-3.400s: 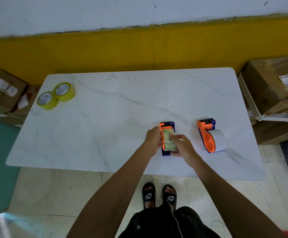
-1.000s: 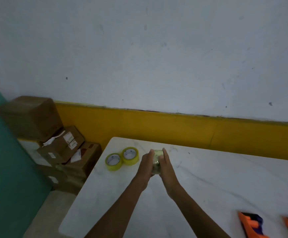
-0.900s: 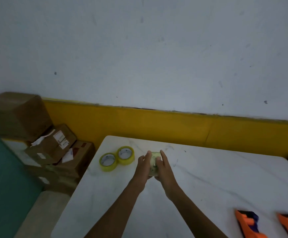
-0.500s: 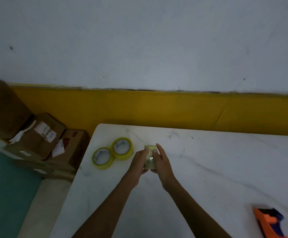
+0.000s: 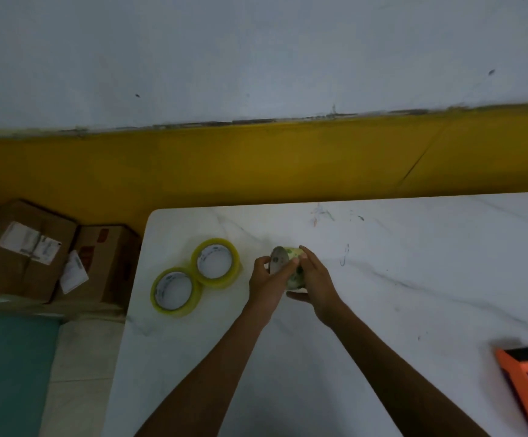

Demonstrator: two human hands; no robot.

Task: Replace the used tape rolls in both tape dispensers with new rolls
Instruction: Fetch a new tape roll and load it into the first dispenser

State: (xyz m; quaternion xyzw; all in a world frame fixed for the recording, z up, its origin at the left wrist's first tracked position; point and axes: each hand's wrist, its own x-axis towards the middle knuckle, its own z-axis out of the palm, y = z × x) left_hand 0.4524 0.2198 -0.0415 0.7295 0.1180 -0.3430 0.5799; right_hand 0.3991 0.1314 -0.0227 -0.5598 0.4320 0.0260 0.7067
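Head view: both hands (image 5: 291, 277) lower now, used roll (image 5: 292, 266) tilted (core showing).

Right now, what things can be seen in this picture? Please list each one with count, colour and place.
new tape rolls: 2, yellow, lying flat and touching, table's left end
used tape roll: 1, pale, nearly empty, held between both hands
tape dispenser: 1, orange and dark blue, table's right edge, partly cut off
table: 1, white marble
cardboard boxes: several, brown, on the floor left of the table
left hand: grips the roll
right hand: grips the roll
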